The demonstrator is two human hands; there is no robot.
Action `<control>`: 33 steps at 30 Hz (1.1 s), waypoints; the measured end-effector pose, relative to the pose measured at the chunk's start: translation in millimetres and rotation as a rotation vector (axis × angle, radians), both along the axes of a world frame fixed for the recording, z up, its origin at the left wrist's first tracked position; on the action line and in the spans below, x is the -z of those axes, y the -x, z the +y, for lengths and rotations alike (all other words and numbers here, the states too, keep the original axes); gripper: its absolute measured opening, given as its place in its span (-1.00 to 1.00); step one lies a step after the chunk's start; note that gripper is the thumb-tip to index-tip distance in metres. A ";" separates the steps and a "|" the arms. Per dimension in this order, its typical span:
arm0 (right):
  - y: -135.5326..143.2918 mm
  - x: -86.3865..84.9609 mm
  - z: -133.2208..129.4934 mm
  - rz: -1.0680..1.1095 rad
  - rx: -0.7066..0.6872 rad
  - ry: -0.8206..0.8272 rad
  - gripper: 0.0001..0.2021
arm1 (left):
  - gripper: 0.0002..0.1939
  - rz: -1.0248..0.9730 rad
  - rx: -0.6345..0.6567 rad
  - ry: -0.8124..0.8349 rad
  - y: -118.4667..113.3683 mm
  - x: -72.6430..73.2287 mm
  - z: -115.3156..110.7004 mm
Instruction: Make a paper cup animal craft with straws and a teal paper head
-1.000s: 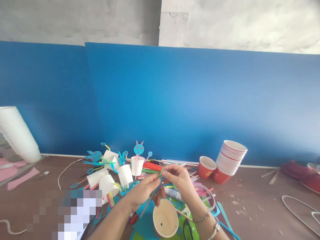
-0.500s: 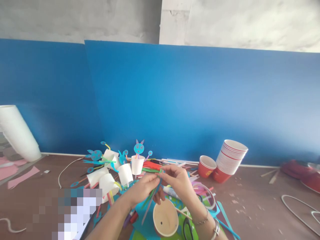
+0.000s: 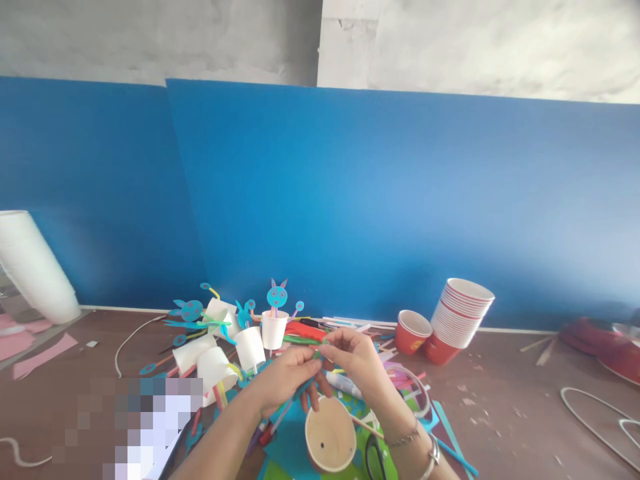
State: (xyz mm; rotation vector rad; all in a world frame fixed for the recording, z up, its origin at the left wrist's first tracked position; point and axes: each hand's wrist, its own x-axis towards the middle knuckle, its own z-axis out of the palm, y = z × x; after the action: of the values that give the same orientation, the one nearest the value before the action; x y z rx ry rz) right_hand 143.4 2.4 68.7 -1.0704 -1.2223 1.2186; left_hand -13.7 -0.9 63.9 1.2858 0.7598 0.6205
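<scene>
Head view: left hand (image 3: 286, 379), right hand (image 3: 353, 361) above brown table (image 3: 505, 407), blue panel (image 3: 350, 200) behind

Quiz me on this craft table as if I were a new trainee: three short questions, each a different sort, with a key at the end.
1. Multiple choice: what stands just left of the tall leaning cup stack?
A) black-handled scissors
B) a single red cup
C) a white cup with a blue animal face
2. True or false: the wide cup below the left hand and right hand is filled to the brim with straws.
3. Fill in the blank: the silver bangle is worn on the ____ wrist.

Key: 1 B; 2 false; 3 right
</scene>
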 end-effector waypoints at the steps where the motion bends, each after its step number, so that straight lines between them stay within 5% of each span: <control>1: -0.4 1.1 0.5 -0.004 0.009 -0.001 -0.73 | -0.57 -0.007 -0.009 0.008 -0.3 -0.3 -0.4; 23: 0.0 8.2 3.7 -0.004 0.008 -0.002 -0.66 | -0.51 -0.092 -0.071 0.098 -7.4 3.8 -3.2; 27: 3.2 5.9 -0.7 -0.078 0.034 -0.054 -0.64 | -0.58 -0.233 -0.320 0.044 -10.3 4.2 -1.5; 30: 8.2 1.6 -9.2 -0.399 0.071 -0.043 -0.77 | -0.60 -0.351 -0.543 0.025 -11.0 1.9 0.7; 33: 16.3 -1.8 -18.3 -0.663 0.076 -0.099 -0.84 | -0.58 -0.381 -0.630 0.029 -11.5 -3.0 -0.4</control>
State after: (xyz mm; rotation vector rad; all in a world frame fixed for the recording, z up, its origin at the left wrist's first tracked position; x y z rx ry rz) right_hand 127.1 -15.9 70.5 -1.4909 -1.6973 0.7458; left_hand -2.2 -1.3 66.9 0.8486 0.8462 1.3139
